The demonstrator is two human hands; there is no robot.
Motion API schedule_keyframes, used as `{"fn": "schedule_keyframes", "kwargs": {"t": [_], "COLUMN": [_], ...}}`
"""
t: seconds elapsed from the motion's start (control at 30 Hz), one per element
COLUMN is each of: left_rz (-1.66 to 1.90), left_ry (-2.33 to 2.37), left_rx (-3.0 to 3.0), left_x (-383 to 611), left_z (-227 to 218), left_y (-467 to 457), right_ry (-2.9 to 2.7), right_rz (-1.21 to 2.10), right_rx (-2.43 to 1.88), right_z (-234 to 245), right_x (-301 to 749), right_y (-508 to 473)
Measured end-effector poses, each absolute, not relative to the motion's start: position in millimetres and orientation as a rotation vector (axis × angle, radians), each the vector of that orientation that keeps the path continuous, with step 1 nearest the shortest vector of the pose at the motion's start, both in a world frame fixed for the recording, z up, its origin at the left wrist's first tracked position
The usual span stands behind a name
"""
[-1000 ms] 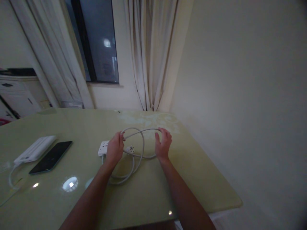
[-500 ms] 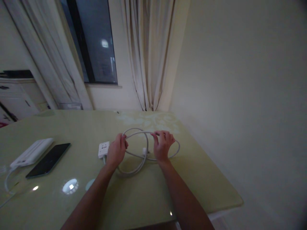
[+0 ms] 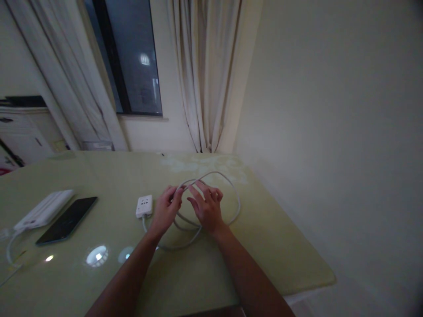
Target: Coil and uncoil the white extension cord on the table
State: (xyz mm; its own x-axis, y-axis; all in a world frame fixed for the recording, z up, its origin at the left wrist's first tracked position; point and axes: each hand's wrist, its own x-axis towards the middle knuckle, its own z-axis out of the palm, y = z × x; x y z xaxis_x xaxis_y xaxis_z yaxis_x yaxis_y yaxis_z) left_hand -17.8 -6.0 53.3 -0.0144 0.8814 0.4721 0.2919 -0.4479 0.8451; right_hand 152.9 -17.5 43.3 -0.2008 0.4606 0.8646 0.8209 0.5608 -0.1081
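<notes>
A white power strip [image 3: 144, 205] lies on the pale green glass table [image 3: 99, 176], its white cable [image 3: 231, 193] coiled in loose loops to its right. My left hand [image 3: 167, 212] is closed on the cable where the loops meet, just right of the strip. My right hand [image 3: 206, 209] has moved in beside it, fingers curled around the same cable loops. One loop arcs out beyond my right hand toward the wall; another lies on the table below both hands.
A white power bank [image 3: 42, 210] with a short cord and a black phone [image 3: 68, 219] lie at the left. Curtains [image 3: 205, 75] and a dark window [image 3: 127, 57] stand behind the table. A plain wall runs along the right; the table edge is near me.
My right hand moved left, bringing a cable loop toward my left hand. The loop to the right swung up and grew rounder. My left hand shifted slightly right.
</notes>
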Motion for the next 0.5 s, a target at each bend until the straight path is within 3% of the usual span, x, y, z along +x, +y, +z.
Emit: {"fn": "schedule_keyframes", "kwargs": {"t": [0.37,0.5], "left_rz": [1.400,1.442], "left_ry": [1.105,1.203], "left_rx": [1.624,1.503], "left_x": [-6.6,-12.9], "left_z": [61.0,48.4], "left_y": [-16.2,-1.6], "right_ry": [-1.706,-1.388], "right_rz": [-0.438,-0.342], "right_rx": [-1.120,-1.155], "right_z": [41.3,54.4], "right_x": [159.9,184.6], "right_y": [-14.8,-10.3]}}
